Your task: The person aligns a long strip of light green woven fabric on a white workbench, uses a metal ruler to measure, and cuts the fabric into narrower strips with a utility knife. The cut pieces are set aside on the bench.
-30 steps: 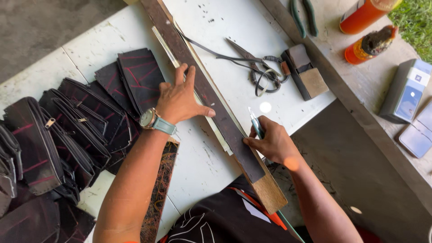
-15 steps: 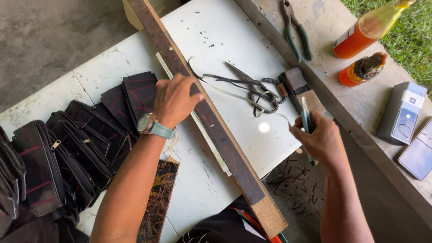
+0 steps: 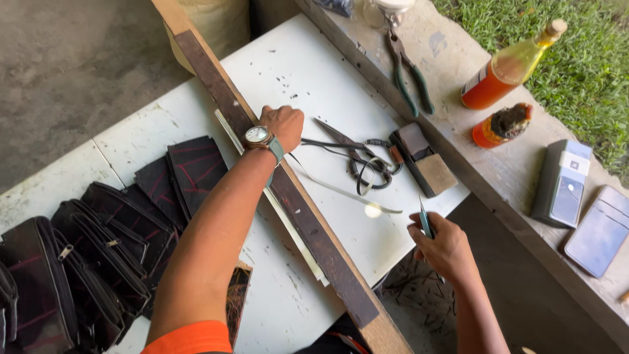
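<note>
The left hand (image 3: 283,126) is pressing down on a long dark wooden strip (image 3: 288,196) lying aslant across the white table (image 3: 308,72); the right hand (image 3: 445,248) is gripping a thin blade (image 3: 425,223) off the table's edge; scissors (image 3: 357,154) are lying near a sanding block (image 3: 424,159).

Over on the concrete ledge there's an orange-labelled bottle (image 3: 499,77), a grey box (image 3: 561,183) and a dark-screened phone (image 3: 601,231).

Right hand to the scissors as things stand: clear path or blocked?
Probably yes. The right hand holds a thin blade, but the white table between it and the scissors carries only a thin pale strip. The left hand is pressing the wooden straightedge off to the side.
</note>
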